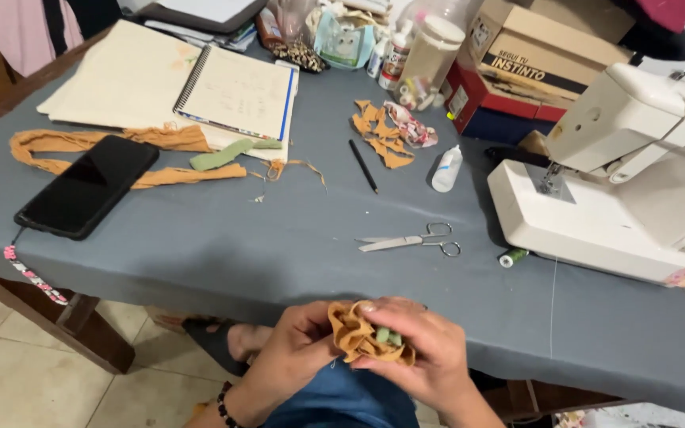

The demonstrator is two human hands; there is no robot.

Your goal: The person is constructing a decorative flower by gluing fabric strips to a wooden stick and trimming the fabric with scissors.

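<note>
Ochre fabric, rolled and folded into a flower-like bundle [362, 337] with a bit of green at its centre, sits between my two hands just off the near edge of the table [279, 254]. In the head view, my left hand [291, 349] pinches the bundle's left side with thumb and fingers closed on the cloth, a dark bead bracelet [226, 408] at that wrist. My right hand [418, 349] cups the bundle from the right and below, fingers wrapped over its top edge, so both hands hold it.

On the grey table covering I see scissors [414, 240] lying flat with blades closed, well apart from my hands. A white sewing machine [620, 174] stands at the right, a small green thread spool [512, 257] just beside its base. Farther back lie a black phone [89, 186], strips of ochre cloth [120, 154], a spiral notebook [239, 93], a black pencil [363, 166], ochre scraps [378, 135] and a small white bottle [446, 169].
</note>
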